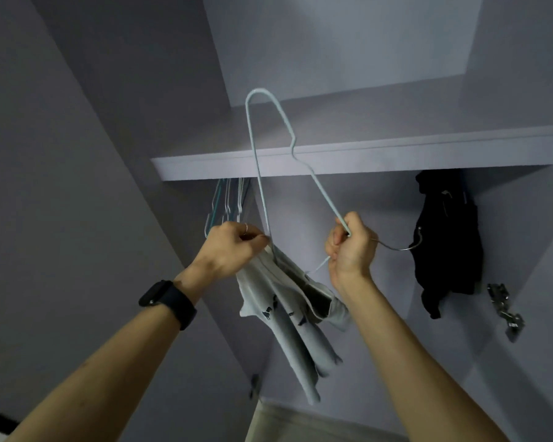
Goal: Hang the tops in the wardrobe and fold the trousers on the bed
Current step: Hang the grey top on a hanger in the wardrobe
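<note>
A pale wire hanger [258, 145] is held up inside the wardrobe, one shoulder pointing upward and its metal hook [403, 245] sticking out to the right. My right hand [351, 247] grips the hanger at its neck. My left hand [233, 247] pinches the collar of a light grey top [288, 317] with small dark animal prints, at the hanger's lower end. The top hangs down between my forearms, part of the hanger inside it.
A wardrobe shelf [364, 154] runs across above my hands. Several bare hangers [227, 202] hang under it at the left. A black garment [447, 240] hangs at the right. A door hinge [505, 311] sits on the right wall.
</note>
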{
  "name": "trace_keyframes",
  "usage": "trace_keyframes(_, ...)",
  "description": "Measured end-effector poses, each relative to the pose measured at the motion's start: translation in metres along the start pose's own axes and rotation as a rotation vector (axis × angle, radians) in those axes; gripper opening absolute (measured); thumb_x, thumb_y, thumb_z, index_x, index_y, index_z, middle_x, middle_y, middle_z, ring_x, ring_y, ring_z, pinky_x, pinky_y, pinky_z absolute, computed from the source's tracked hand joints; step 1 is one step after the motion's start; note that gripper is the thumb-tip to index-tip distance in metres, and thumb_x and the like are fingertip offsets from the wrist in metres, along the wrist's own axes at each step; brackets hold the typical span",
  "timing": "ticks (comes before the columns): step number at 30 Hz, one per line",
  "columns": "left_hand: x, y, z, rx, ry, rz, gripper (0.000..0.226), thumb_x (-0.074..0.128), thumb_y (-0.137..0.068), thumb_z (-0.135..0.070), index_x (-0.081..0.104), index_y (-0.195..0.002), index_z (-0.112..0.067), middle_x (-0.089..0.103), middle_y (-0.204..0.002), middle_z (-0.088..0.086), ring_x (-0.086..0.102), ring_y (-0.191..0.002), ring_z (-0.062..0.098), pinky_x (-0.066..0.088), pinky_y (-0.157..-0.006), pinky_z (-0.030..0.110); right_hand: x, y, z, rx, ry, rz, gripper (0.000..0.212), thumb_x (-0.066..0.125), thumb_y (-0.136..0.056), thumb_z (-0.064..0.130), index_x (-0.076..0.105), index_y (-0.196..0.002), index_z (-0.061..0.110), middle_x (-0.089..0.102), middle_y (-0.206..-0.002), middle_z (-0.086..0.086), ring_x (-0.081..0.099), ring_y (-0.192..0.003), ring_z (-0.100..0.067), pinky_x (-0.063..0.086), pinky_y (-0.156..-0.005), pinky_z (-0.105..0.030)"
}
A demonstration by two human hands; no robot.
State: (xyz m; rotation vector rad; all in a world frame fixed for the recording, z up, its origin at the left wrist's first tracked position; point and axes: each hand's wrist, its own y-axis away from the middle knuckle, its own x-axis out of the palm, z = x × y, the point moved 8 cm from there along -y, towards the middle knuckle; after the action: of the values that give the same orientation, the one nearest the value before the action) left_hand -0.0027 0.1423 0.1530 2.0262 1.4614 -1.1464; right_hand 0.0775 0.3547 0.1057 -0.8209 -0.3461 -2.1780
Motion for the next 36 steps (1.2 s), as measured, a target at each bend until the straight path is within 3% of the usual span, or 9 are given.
trace_keyframes(4,-0.027,0.001,0.014,-0.038,0.038,-0.073,0.015,0.066,-0.088,-0.039,0.076,-0.079,-0.033,0.066,-0.066,-0.017,0.061,-0.066,0.000,0.041,-0.054,0.009,-0.021,-0.014,-0.020,-0.033,0.376,0.156,0.027,0.056,-0.059,0.029,0.044,-0.037,0.019,0.033,-0.041,0.002,0.029,-0.041,-0.012,0.024,-0.044,-0.020)
trace_keyframes(7,-0.049,0.004,0.029,-0.081,0.039,-0.080,0.014,0.067,-0.088,-0.040,0.076,-0.078,-0.038,0.070,-0.075,-0.015,0.063,-0.075,0.005,0.048,-0.065,0.021,-0.042,-0.030,-0.022,-0.039,0.683,0.231,0.034,0.056,-0.063,0.035,0.046,-0.037,0.016,0.035,-0.042,-0.001,0.033,-0.041,-0.012,0.030,-0.047,-0.024)
trace_keyframes(11,-0.050,0.007,0.040,-0.079,-0.124,-0.074,0.020,0.067,-0.091,-0.039,0.070,-0.072,-0.044,0.062,-0.073,-0.026,0.055,-0.071,-0.009,0.038,-0.056,0.005,-0.051,-0.046,-0.013,-0.066,0.923,0.302,0.035,0.054,-0.064,0.038,0.049,-0.039,0.013,0.038,-0.041,0.000,0.037,-0.040,-0.011,0.033,-0.045,-0.022)
trace_keyframes(17,-0.054,0.007,0.044,-0.040,-0.189,-0.083,0.016,0.066,-0.093,-0.037,0.078,-0.102,-0.029,0.068,-0.084,-0.018,0.057,-0.080,0.004,0.038,-0.067,0.006,-0.026,-0.051,0.002,-0.123,1.292,0.510,0.033,0.063,-0.073,0.024,0.059,-0.041,0.015,0.042,-0.036,0.005,0.037,-0.035,-0.005,0.035,-0.042,-0.015)
trace_keyframes(21,-0.036,0.010,0.022,0.064,-0.319,0.002,0.022,0.057,-0.092,-0.046,0.073,-0.105,-0.039,0.069,-0.092,-0.014,0.063,-0.090,0.015,0.049,-0.084,0.029,0.025,-0.041,0.035,-0.310,1.170,0.573,0.029,0.060,-0.066,0.028,0.055,-0.049,0.006,0.036,-0.038,0.006,0.030,-0.039,-0.004,0.027,-0.041,-0.018)
trace_keyframes(26,-0.026,0.005,0.012,0.108,-0.140,-0.033,0.017,0.062,-0.095,-0.047,0.074,-0.100,-0.036,0.068,-0.089,-0.018,0.061,-0.082,0.000,0.042,-0.074,0.012,0.073,-0.030,0.012,-0.229,1.540,0.849,0.028,0.065,-0.073,0.027,0.064,-0.048,0.014,0.048,-0.039,0.007,0.038,-0.035,-0.004,0.031,-0.040,-0.013)
trace_keyframes(31,-0.007,0.005,0.015,0.117,0.033,-0.001,0.009,0.066,-0.092,-0.051,0.071,-0.088,-0.045,0.067,-0.080,-0.035,0.060,-0.086,-0.017,0.039,-0.071,-0.002,0.100,-0.043,0.020,-0.415,1.461,0.675,0.045,0.062,-0.079,0.026,0.035,-0.044,0.015,0.026,-0.040,0.004,0.025,-0.042,-0.013,0.025,-0.046,-0.027)
trace_keyframes(33,-0.005,0.003,0.018,0.113,0.054,0.014,0.007,0.072,-0.089,-0.048,0.075,-0.093,-0.042,0.070,-0.084,-0.031,0.061,-0.088,-0.017,0.040,-0.073,-0.003,0.100,-0.036,0.001,-0.367,1.523,0.776,0.043,0.061,-0.081,0.025,0.044,-0.044,0.015,0.037,-0.037,0.007,0.035,-0.038,-0.010,0.027,-0.042,-0.019)
trace_keyframes(36,0.008,0.002,0.024,0.099,0.032,0.107,0.012,0.077,-0.088,-0.038,0.079,-0.100,-0.037,0.074,-0.094,-0.025,0.063,-0.090,-0.015,0.040,-0.078,0.000,0.087,-0.039,-0.009,-0.362,1.472,0.700,0.044,0.059,-0.088,0.032,0.054,-0.049,0.012,0.048,-0.040,0.006,0.044,-0.040,-0.006,0.031,-0.043,-0.014)
